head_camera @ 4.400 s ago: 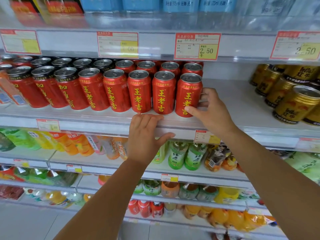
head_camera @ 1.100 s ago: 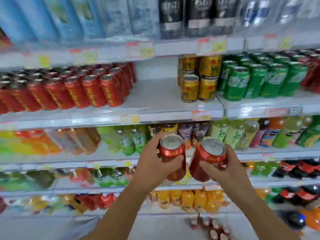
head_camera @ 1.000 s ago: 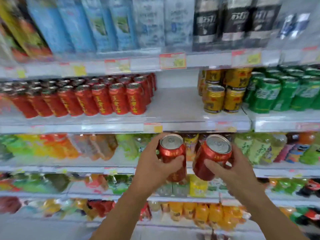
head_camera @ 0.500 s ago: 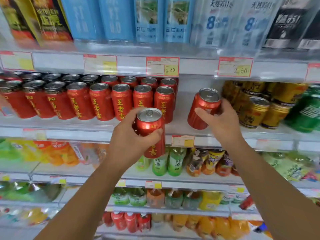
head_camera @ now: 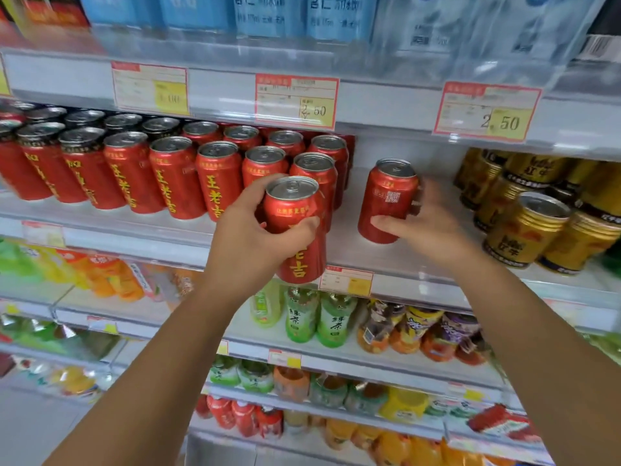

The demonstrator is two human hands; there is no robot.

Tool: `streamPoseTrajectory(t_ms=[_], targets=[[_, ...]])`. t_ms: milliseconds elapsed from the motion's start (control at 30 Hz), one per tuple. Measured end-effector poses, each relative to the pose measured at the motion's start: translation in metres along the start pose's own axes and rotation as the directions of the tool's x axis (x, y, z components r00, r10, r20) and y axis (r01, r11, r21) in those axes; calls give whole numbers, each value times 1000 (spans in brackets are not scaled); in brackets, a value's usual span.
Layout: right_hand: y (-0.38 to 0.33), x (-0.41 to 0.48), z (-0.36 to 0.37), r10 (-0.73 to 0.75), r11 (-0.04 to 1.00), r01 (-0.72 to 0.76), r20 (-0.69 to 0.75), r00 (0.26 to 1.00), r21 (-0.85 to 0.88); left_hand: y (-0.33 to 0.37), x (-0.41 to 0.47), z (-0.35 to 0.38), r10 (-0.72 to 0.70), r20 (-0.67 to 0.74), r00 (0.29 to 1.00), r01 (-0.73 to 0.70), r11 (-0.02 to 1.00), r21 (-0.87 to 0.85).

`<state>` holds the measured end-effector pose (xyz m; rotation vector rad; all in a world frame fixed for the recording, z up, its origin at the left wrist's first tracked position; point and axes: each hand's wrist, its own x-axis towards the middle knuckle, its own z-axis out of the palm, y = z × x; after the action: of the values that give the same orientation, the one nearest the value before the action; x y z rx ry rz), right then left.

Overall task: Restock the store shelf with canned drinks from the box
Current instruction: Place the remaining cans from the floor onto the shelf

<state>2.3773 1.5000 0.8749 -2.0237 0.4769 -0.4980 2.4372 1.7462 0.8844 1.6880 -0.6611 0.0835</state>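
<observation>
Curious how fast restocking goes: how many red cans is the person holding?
2. One red can in the left hand, in front of the shelf; the other can in the right hand, in the gap beside the gold cans.

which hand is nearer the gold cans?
Right. The right hand, gripping a red can, sits just left of the gold cans; the left hand is farther left.

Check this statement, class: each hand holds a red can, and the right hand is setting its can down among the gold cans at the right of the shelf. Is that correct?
Not quite. In the head view the right hand sets its red can on the bare stretch of shelf between the red row and the gold cans, not among them. The left hand does hold a second red can.
</observation>
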Motion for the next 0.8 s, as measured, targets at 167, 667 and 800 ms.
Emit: streamPoseTrajectory(t_ms=[167, 667, 800], targets=[[7, 5, -6, -37, 998, 38, 27, 999, -58, 1, -1, 2, 5, -12, 1000, -5, 1000, 12], [3, 9, -7, -7, 995, 13, 56, 998, -100, -2, 1, -6, 32, 45, 998, -32, 999, 21], [4, 17, -7, -6, 987, 11, 30, 1000, -160, -7, 0, -6, 26, 51, 998, -26, 1000, 7]])
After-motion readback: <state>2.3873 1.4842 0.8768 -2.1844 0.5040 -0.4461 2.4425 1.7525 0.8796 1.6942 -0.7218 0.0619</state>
